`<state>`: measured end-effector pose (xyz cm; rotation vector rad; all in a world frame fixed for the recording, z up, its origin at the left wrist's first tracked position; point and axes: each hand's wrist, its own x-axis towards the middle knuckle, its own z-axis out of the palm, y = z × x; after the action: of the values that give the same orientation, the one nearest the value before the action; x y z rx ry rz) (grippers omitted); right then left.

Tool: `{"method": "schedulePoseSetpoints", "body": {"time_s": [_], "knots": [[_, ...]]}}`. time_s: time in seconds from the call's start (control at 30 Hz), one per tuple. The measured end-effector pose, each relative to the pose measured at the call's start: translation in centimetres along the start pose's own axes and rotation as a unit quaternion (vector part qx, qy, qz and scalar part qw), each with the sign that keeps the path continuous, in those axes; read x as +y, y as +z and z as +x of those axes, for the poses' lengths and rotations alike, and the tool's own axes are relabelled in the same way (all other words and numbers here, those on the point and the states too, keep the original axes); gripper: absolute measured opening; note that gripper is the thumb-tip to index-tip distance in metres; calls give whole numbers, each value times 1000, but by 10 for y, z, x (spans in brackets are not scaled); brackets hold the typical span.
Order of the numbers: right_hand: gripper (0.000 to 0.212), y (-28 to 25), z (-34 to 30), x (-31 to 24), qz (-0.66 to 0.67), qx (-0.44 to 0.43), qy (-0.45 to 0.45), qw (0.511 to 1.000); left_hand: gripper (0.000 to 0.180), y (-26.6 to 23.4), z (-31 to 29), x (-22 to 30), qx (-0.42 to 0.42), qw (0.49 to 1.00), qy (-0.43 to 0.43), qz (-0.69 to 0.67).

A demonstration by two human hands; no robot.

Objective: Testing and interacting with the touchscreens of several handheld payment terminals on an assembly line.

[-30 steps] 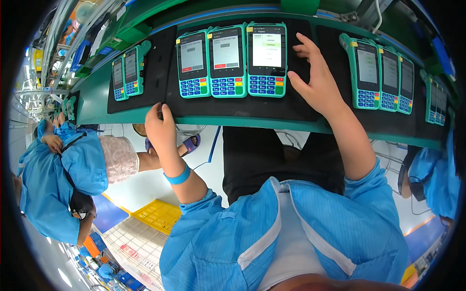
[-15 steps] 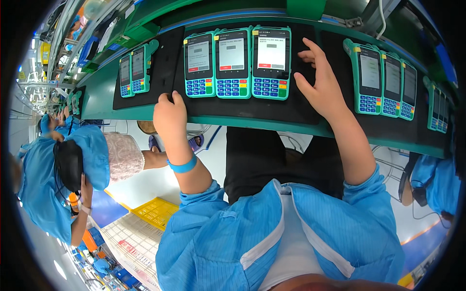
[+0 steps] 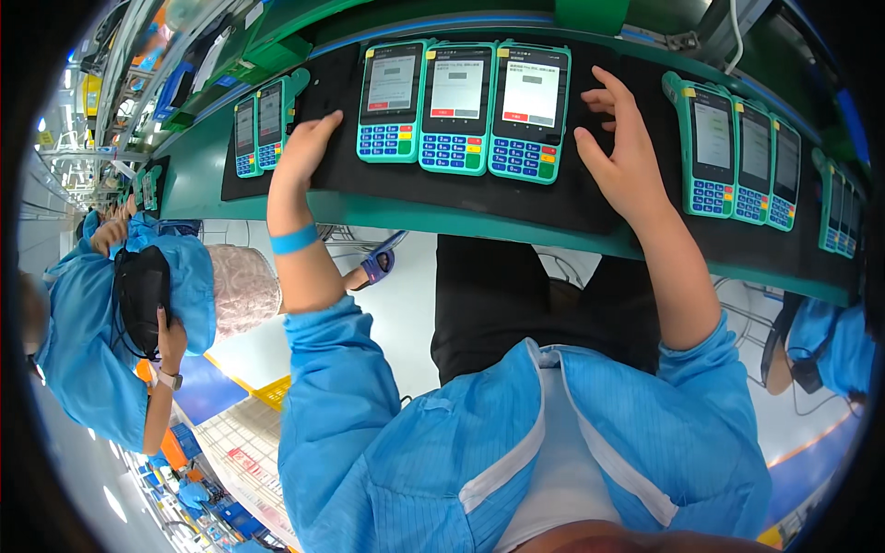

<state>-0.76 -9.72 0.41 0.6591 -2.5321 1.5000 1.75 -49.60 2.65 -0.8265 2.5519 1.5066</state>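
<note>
Three green handheld payment terminals with lit screens lie side by side: a left terminal (image 3: 391,83), a middle terminal (image 3: 455,88) and a right terminal (image 3: 531,92). Each has a blue keypad with a few coloured keys. My left hand (image 3: 302,152) is just left of this row, beside a pair of similar terminals (image 3: 269,120). One digit stretches toward the row; the other fingers are partly hidden. Nothing shows in that hand. To the right of the row hovers my right hand (image 3: 619,152), its fingers loosely spread and holding nothing, apart from the right terminal.
Black mats cover parts of the green bench (image 3: 442,214). At the right stand three more terminals (image 3: 742,157), with another group (image 3: 839,207) beyond. A co-worker in blue (image 3: 83,341) is at the left, above a yellow crate (image 3: 274,394).
My left hand has moved left and away from me, from the bench's front edge to beside the pair. The left terminal sits slightly farther back than before. My right hand stays beside the row.
</note>
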Motion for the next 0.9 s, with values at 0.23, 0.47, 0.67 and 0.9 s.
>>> {"method": "schedulePoseSetpoints", "body": {"time_s": [0.23, 0.47, 0.67, 0.9], "knots": [[63, 3, 2, -2, 18, 17, 8, 1000, 52, 24, 41, -1, 137, 963, 75, 221], [62, 2, 3, -1, 12, 11, 5, 1000, 50, 57, 10, 0, 214, 932, 64, 285], [59, 4, 2, -1, 17, 4, -20, 1000, 51, 72, -12, -9, 275, 923, 77, 258], [56, 3, 0, -3, -6, -5, -35, 999, 48, 74, -23, -5, 284, 916, 131, 252]]}}
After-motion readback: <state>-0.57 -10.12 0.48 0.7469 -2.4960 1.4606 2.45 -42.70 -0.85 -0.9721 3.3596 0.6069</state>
